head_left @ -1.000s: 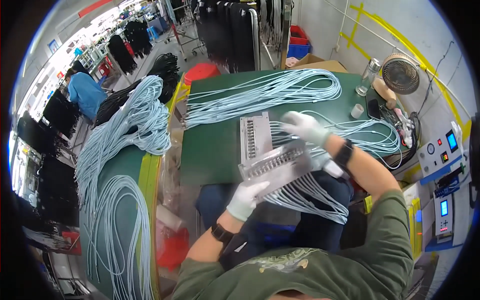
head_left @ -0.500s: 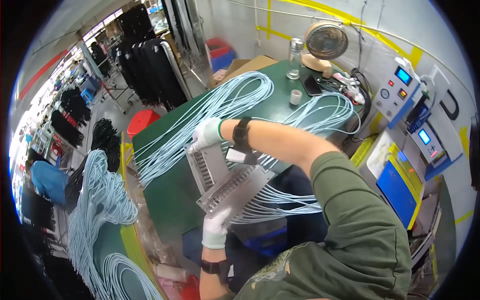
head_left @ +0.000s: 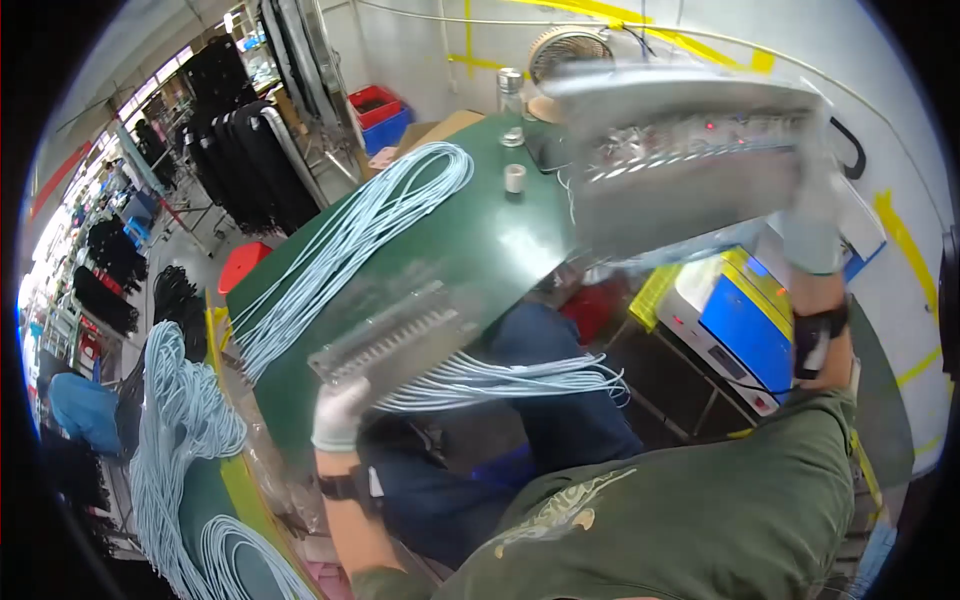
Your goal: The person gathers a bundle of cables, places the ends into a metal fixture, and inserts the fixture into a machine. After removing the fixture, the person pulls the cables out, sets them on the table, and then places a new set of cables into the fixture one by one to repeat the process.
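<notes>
The left hand [head_left: 340, 412], in a white glove, grips the near corner of a clear comb-like plate [head_left: 395, 335] at about seven o'clock, fingers closed around its edge. That plate lies tilted over the front edge of the green table [head_left: 480, 240], and a fan of pale blue cables [head_left: 500, 378] runs out of its toothed row toward three o'clock, hanging free over the person's lap; held from the corner like this, the plate keeps those cables lined up in their slots rather than letting them slide loose. Up at one o'clock the right hand [head_left: 812, 225], also gloved, is raised high with a second clear plate [head_left: 690, 150] swung up in front of the camera. It is blurred, so I cannot tell how the fingers sit on it, only that the hand closes on its right end. Lifted that far, it stays well apart from the plate below and from the cables. Across the table a thick bundle of the same blue cables [head_left: 360, 235] stretches from twelve o'clock down to nine, laid straight and out of the way. A small white cup [head_left: 515, 178] and a bottle [head_left: 511, 92] stand near the far edge, with a fan [head_left: 568, 48] behind them. More blue cable lies heaped at eight o'clock [head_left: 180, 440].
</notes>
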Tool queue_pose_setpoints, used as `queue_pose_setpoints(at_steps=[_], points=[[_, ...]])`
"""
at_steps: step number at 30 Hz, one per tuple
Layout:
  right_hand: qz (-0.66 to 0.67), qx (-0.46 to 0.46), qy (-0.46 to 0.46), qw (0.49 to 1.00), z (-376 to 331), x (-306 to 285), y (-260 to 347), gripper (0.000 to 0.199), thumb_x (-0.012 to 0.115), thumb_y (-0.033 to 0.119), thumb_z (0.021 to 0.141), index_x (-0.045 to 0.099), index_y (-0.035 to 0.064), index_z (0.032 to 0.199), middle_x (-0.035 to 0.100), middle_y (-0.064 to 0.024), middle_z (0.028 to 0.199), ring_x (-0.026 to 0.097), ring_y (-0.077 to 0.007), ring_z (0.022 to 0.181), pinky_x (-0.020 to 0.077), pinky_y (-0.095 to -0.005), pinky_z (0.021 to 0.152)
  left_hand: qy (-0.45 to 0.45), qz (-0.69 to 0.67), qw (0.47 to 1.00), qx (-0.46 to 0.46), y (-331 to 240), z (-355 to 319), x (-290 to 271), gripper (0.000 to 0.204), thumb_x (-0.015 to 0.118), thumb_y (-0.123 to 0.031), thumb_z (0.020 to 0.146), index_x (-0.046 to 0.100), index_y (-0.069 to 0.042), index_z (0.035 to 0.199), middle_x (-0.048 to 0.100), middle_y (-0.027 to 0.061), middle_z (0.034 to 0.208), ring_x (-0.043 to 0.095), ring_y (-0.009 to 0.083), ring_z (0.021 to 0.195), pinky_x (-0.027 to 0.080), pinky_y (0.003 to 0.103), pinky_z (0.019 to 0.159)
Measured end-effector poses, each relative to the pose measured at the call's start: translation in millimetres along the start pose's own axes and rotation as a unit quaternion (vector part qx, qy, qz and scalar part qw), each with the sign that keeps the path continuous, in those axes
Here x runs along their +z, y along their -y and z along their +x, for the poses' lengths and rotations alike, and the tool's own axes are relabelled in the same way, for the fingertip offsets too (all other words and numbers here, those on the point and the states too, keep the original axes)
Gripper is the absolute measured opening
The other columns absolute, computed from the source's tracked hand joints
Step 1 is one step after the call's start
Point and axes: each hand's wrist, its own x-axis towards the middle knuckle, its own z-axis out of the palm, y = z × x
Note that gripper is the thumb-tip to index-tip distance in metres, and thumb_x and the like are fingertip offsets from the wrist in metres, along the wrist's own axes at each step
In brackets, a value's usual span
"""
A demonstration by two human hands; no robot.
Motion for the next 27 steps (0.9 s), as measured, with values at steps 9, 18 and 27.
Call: queue_pose_setpoints(at_steps=[9,18,27], points=[[0.157,0.371,-0.198,0.894,-16.0,-189.6,-61.4,0.053,0.048,0.035,0.105,0.048,-0.0011,0.145,0.056,-0.0107,0.141,0.052,-0.0198,0.13,0.0413,-0.0312,0.109,-0.055,-0.074,0.995,-0.043,9.2,33.3,-51.6,0.04,0.059,-0.008,0.098,0.052,0.0,0.137,0.06,0.015,0.133,0.061,0.0315,0.12,0.056,0.047,0.097],[0.051,0.532,-0.187,0.824,-226.1,-278.7,-311.2,0.057,0.067,0.039,0.096,0.06,-0.0049,0.133,0.069,-0.0111,0.12,0.065,-0.0185,0.112,0.0501,-0.032,0.094,-0.098,-0.049,0.993,-0.051,0.3,31.7,-43.6,0.041,0.059,-0.014,0.1,0.051,0.002,0.137,0.059,0.0175,0.134,0.061,0.0306,0.12,0.057,0.045,0.096],[-0.301,0.496,0.058,0.812,-283.1,-300.9,-413.1,0.067,0.062,0.053,0.095,0.061,-0.0026,0.131,0.063,-0.0196,0.133,0.059,-0.0248,0.124,0.042,-0.0321,0.105,-0.117,-0.043,0.99,-0.059,1.2,26.7,-43.6,0.044,0.06,-0.015,0.1,0.048,0.002,0.139,0.058,0.018,0.136,0.06,0.0313,0.122,0.057,0.046,0.097]])
